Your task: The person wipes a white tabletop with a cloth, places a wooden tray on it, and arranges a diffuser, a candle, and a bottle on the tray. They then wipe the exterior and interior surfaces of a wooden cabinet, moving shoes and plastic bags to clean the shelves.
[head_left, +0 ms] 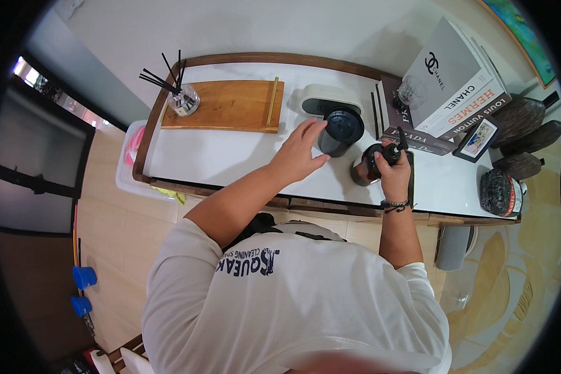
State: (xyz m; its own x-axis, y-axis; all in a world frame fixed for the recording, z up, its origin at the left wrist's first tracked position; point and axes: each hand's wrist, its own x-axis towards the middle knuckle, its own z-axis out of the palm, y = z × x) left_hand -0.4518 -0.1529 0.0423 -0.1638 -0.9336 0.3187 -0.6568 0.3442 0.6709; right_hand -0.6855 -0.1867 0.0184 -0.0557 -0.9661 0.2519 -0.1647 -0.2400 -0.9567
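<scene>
On the white-topped wooden console table [215,161], my right hand [393,170] grips a dark pump bottle [365,164] around its upper part, near the black pump. My left hand [299,152], its thumb and fingers spread, is beside a dark grey lidded cup or tumbler [340,128]; whether the fingertips touch it, I cannot tell. Behind the cup sits a white oval device with a dark face [329,99]. A thin dark flat object with a light edge [410,180] lies partly hidden beside my right hand.
A reed diffuser [184,100] stands by a wooden tray with a brass handle [229,105]. To the right are stacked books [453,84], a glass ornament [411,92], a small picture frame [478,139], dark carved vases [521,121] and a wrapped black bundle [498,192]. A plastic tub [126,177] is below left.
</scene>
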